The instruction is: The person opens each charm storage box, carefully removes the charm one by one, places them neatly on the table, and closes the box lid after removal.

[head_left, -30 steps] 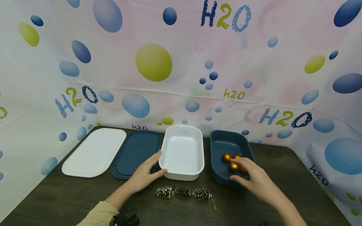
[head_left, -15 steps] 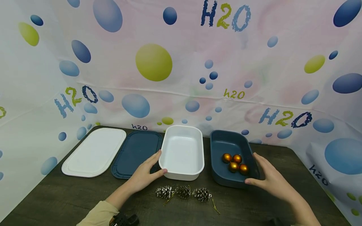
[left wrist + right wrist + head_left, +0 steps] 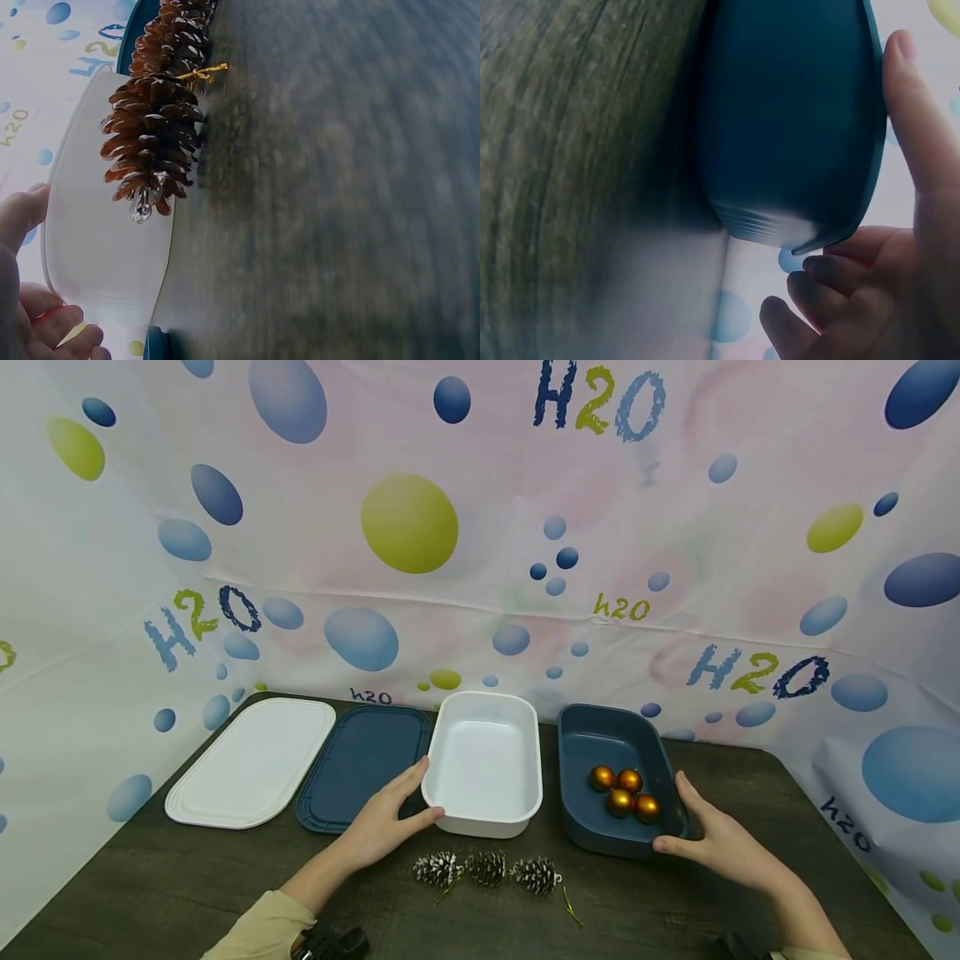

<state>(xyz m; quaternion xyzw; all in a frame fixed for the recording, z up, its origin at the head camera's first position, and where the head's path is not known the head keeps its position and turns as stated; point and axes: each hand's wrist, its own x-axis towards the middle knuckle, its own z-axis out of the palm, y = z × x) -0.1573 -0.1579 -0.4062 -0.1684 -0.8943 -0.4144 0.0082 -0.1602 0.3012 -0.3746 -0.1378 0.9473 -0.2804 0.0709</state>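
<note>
At the near edge, a beige fabric sleeve (image 3: 258, 931) and a black wrist strap (image 3: 328, 943) lie over the dark wood-grain tabletop (image 3: 480, 931). Beyond them, three brown pine cones with white-tipped scales (image 3: 487, 870) lie in a row, with gold cords attached.

The left hand (image 3: 386, 822) is spread and relaxed at the near left corner of a white rectangular container with rounded corners (image 3: 483, 768), thumb touching its rim. The right hand (image 3: 720, 839) rests likewise, loosely spread, around the near right corner of a dark blue rounded rectangular container (image 3: 603, 742). Four shiny golden-orange balls (image 3: 620, 802) cluster inside this one, toward its near right.

To the left of the white container lie a dark blue flat lid (image 3: 365, 764) and, farther left, a white flat lid (image 3: 251, 764). Behind everything hangs a pale backdrop printed with blue and green bubbles (image 3: 480, 552).
</note>
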